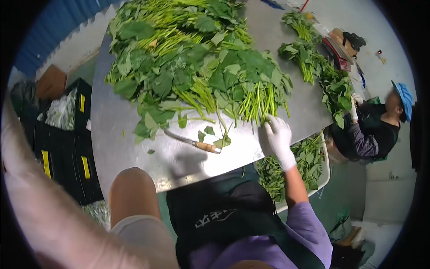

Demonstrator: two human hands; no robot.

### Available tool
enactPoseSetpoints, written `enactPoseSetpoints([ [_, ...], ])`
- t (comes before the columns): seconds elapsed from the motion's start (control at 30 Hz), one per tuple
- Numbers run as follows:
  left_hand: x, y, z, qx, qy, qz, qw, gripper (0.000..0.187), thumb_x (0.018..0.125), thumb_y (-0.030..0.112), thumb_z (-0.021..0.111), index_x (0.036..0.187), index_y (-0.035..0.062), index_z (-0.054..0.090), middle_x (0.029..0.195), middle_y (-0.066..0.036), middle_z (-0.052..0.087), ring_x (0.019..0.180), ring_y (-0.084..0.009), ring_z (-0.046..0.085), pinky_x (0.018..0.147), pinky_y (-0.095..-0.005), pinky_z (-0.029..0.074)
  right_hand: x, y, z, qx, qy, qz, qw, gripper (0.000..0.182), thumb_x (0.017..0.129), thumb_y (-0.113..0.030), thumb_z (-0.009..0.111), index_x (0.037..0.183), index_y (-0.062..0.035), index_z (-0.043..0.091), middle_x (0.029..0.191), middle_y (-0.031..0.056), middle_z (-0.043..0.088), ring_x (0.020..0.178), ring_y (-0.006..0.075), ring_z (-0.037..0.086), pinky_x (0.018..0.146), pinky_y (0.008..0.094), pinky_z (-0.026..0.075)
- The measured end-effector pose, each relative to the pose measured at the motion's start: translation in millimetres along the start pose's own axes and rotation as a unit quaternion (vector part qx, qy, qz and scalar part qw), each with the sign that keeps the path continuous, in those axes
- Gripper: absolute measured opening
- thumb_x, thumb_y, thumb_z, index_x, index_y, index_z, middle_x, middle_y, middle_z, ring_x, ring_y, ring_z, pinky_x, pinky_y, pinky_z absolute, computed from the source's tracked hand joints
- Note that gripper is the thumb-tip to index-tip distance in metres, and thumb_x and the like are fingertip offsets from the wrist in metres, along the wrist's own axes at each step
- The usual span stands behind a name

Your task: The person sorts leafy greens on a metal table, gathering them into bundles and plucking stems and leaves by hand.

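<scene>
My right hand (278, 136), in a white glove, is at the cut ends of a bunch of leafy green stems (257, 102) that look like sweet potato greens. Its fingers are closed at the stem ends, partly hiding what they grip. My left arm rises large and blurred along the left edge, close to the camera; the fingers of my left hand (18, 152) cannot be made out. A knife (195, 142) with a wooden handle lies on the metal table (121, 157) beside loose leaves and stems. Behind it spreads a big heap of the same greens (179, 45).
A white crate (326, 172) of greens stands below the table's right edge. Black crates (67, 157) with yellow labels are stacked at left. More bunches (300, 56) lie at far right, where a co-worker (374, 127) in a blue cap handles greens. A bare knee (134, 193) is near the front edge.
</scene>
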State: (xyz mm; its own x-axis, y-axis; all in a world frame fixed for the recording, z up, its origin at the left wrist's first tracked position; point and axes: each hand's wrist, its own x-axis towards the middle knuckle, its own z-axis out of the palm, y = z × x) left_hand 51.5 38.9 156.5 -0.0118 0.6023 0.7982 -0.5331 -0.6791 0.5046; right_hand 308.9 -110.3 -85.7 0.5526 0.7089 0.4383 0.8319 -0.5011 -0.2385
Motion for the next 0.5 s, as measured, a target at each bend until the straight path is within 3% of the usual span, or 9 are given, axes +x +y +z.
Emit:
enactPoseSetpoints([
  [0.13,-13.6,9.1,-5.5,0.022,0.013,0.008,1.000,0.046,0.080,0.005,0.051,0.124,0.0003,0.038,0.125,-0.015,0.047,0.117,-0.0320,0.044,0.100,-0.0436,0.033,39.7,-30.1,34.8,0.029,0.035,0.007,0.999,0.020,0.079,-0.021,0.061,0.093,-0.0080,0.064,0.080,0.0094,0.062,0.074,0.0258,0.060,0.065,0.0360,0.047],
  [0.2,-23.4,11.6,-11.6,0.049,0.029,-0.003,0.998,0.045,0.080,0.004,0.051,0.123,0.0006,0.039,0.125,-0.015,0.047,0.117,-0.0320,0.044,0.100,-0.0436,0.034,54.4,-28.7,57.9,-0.033,0.063,0.020,0.997,0.021,0.078,-0.029,0.063,0.083,-0.0083,0.063,0.071,0.0096,0.060,0.063,0.0271,0.059,0.058,0.0379,0.047],
  [0.27,-39.0,8.9,-23.9,0.097,0.043,-0.049,0.993,0.044,0.080,0.003,0.050,0.123,0.0009,0.039,0.125,-0.015,0.047,0.117,-0.0319,0.044,0.100,-0.0436,0.034,68.7,-21.2,73.5,-0.057,-0.044,0.156,0.985,0.035,0.075,-0.041,0.064,0.072,-0.0071,0.057,0.066,0.0129,0.062,0.057,0.0306,0.061,0.052,0.0427,0.047],
  [0.3,-47.7,2.1,-30.2,0.132,0.037,-0.081,0.987,0.043,0.080,0.002,0.050,0.122,0.0011,0.040,0.125,-0.015,0.047,0.117,-0.0318,0.044,0.099,-0.0436,0.035,73.5,-21.8,74.0,-0.058,-0.060,0.162,0.983,0.035,0.075,-0.041,0.064,0.074,-0.0066,0.058,0.067,0.0138,0.063,0.060,0.0308,0.062,0.054,0.0423,0.048],
  [0.33,-55.4,-7.2,-36.7,0.172,0.009,-0.111,0.979,0.043,0.081,0.002,0.049,0.122,0.0013,0.040,0.125,-0.015,0.047,0.117,-0.0318,0.044,0.099,-0.0436,0.035,77.8,-20.8,73.5,-0.061,-0.075,0.170,0.981,0.035,0.074,-0.040,0.064,0.075,-0.0061,0.059,0.068,0.0147,0.063,0.063,0.0310,0.063,0.055,0.0419,0.048],
  [0.4,-77.0,-34.4,-46.2,0.206,-0.140,-0.079,0.965,0.036,0.079,-0.006,0.048,0.115,-0.0002,0.045,0.113,-0.015,0.053,0.109,-0.0293,0.050,0.096,-0.0393,0.038,88.7,-13.8,69.6,-0.092,-0.114,0.166,0.975,0.028,0.073,-0.034,0.062,0.076,-0.0059,0.062,0.067,0.0150,0.064,0.064,0.0319,0.063,0.058,0.0410,0.049],
  [0.5,-114.9,-60.3,-69.6,0.227,-0.246,-0.109,0.936,0.035,0.073,-0.013,0.045,0.105,-0.0010,0.052,0.109,-0.017,0.054,0.103,-0.0289,0.052,0.091,-0.0377,0.040,98.4,0.8,49.0,-0.118,-0.113,0.152,0.975,0.024,0.073,-0.028,0.059,0.077,-0.0043,0.062,0.071,0.0171,0.063,0.068,0.0332,0.063,0.064,0.0420,0.050],
])
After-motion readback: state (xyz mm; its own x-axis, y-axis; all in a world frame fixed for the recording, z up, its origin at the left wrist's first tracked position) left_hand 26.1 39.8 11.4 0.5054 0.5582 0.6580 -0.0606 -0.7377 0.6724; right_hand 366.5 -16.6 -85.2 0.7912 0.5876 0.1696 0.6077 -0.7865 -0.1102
